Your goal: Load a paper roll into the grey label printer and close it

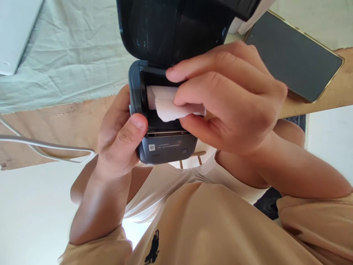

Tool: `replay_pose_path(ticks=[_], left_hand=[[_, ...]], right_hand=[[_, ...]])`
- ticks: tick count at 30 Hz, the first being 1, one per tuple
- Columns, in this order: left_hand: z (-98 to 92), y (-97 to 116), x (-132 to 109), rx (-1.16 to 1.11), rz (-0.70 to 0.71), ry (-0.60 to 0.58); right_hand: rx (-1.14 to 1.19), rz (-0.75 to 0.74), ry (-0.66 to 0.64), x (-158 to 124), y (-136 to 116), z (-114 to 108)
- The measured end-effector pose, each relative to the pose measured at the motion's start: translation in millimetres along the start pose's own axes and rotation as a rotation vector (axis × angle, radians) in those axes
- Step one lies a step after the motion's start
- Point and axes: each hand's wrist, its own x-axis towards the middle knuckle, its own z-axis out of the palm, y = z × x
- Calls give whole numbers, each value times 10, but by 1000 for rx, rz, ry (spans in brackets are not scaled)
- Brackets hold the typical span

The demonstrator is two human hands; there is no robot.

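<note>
A: Head view. Where's the printer?
B: Printer (162, 127) sits just 11 o'clock of frame centre, near end out past the table (88, 110) edge. Can't tell if anything's under it.
A: Grip?
B: Left hand (118, 136) is clamped on its 9 o'clock side, thumb over the rim, fingers mostly hidden. Right hand (228, 95) comes in from 3 o'clock, thumb and forefinger closed on the paper (168, 106), no real gap. Another finger is up by the hinge.
A: Risks?
B: My read: tugging the paper skewed could tear it, edge looks ragged already. Left hand slackens, body could tip toward the lap at 6. Lid (171, 29) swings down, right-hand fingers get nipped. Phone (295, 55) at 2 o'clock is clear of all that.
A: Orientation?
B: Printer's long axis runs roughly 12 to 6, button end at 6, hinge at 12. Paper lies across the bay, 9 to 3, ragged edge facing about 6. Its 3 o'clock end is behind fingers.
</note>
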Motion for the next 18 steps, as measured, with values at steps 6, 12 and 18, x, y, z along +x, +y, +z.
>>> replay_pose_path(ticks=[6,12,18], left_hand=[[-44,-110,118,-82,40,47],[-340,-403,159,-75,153,-137],[-373,-460,196,-5,367,-242]], right_hand=[[71,-116,-9,-112,65,25],[172,-119,-56,-169,65,24],[107,33,41,-63,151,-144]])
